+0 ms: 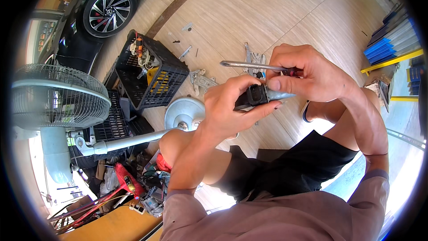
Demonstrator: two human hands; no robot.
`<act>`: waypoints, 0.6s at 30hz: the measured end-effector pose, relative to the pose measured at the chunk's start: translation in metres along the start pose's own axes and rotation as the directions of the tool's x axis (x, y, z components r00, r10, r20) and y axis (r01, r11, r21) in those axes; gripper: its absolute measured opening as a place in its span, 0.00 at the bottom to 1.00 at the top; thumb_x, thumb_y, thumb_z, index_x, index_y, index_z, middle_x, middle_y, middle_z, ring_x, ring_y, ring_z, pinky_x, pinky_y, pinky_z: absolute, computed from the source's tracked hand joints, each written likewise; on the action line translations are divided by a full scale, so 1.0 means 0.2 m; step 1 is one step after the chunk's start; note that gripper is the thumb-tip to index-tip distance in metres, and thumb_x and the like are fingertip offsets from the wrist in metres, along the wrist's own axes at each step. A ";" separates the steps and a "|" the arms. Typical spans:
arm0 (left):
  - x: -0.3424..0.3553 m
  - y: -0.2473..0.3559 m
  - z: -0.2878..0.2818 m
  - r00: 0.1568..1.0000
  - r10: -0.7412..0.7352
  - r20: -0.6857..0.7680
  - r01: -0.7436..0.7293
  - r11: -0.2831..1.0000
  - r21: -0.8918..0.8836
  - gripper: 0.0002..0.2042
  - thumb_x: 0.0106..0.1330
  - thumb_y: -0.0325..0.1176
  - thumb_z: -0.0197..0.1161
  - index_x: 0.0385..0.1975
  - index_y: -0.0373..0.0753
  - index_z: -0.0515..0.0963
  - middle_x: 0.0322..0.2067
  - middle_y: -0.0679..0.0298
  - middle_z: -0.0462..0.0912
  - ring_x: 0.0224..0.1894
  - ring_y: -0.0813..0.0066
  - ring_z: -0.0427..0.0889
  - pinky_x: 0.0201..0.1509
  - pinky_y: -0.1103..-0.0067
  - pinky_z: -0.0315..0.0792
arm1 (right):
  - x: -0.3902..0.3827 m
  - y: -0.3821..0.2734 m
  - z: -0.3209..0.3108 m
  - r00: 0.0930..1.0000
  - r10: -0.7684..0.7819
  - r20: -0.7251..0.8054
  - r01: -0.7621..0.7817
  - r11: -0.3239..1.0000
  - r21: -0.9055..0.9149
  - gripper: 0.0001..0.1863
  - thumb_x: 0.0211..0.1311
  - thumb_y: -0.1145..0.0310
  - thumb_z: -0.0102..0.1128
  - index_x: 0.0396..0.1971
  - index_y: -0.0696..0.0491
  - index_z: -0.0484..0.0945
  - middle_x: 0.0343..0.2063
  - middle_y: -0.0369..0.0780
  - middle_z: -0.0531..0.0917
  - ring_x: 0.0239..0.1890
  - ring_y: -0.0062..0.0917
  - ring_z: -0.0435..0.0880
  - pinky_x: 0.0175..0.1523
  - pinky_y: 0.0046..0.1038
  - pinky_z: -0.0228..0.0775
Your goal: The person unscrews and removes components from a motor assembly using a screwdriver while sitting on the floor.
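Observation:
In front of me my left hand (225, 107) grips a part with a black plastic connector socket (256, 94) and a silver-grey body (278, 95). My right hand (307, 67) is closed on a screwdriver (247, 64), its metal shaft pointing left above the part and its red-and-black handle mostly inside my fingers. My right thumb rests on or just at the part's top. Beyond my hands, several cast metal pieces (199, 80) lie on the tiled floor (294, 4).
A pedestal fan (60, 98) with round base (176, 111) stands at my left. Behind it are black crates (165, 58), a parked black car (69, 31) and a pile of tools (129, 183). Blue stacked goods (388, 40) sit on a yellow rack (392, 61) at right.

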State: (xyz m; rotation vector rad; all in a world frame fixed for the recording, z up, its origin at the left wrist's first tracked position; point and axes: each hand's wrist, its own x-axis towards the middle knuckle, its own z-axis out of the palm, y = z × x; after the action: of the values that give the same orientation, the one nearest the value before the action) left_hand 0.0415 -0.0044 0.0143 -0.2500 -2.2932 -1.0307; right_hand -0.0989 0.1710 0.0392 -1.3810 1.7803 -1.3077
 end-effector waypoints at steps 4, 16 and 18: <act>-0.01 0.00 0.00 1.000 -0.010 0.001 0.010 1.000 -0.026 0.24 0.44 0.37 0.83 0.37 0.36 0.77 0.23 0.61 0.83 0.22 0.76 0.83 0.25 0.80 0.76 | -0.01 -0.02 0.00 0.997 0.063 0.037 -0.067 0.992 0.111 0.07 0.58 0.71 0.68 0.33 0.57 0.82 0.28 0.36 0.78 0.29 0.20 0.75 0.34 0.24 0.66; -0.02 0.00 0.00 1.000 -0.010 -0.008 0.010 0.999 -0.031 0.24 0.43 0.37 0.84 0.36 0.36 0.77 0.22 0.61 0.82 0.21 0.76 0.82 0.24 0.80 0.75 | 0.00 -0.02 0.01 0.989 0.141 0.043 -0.147 0.958 0.245 0.06 0.59 0.71 0.69 0.33 0.58 0.84 0.28 0.34 0.78 0.30 0.16 0.76 0.35 0.22 0.66; -0.02 -0.01 0.00 1.000 -0.015 -0.020 0.014 0.999 -0.042 0.24 0.43 0.37 0.84 0.36 0.36 0.77 0.22 0.62 0.82 0.20 0.76 0.82 0.24 0.80 0.75 | 0.00 -0.02 0.02 0.990 0.141 0.030 -0.144 0.957 0.251 0.06 0.59 0.71 0.70 0.33 0.58 0.84 0.28 0.34 0.78 0.30 0.16 0.76 0.35 0.22 0.66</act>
State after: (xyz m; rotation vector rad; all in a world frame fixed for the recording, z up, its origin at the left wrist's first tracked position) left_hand 0.0433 -0.0045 0.0114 -0.2396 -2.2602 -1.0843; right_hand -0.0948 0.1697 0.0409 -1.0992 1.6078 -1.3891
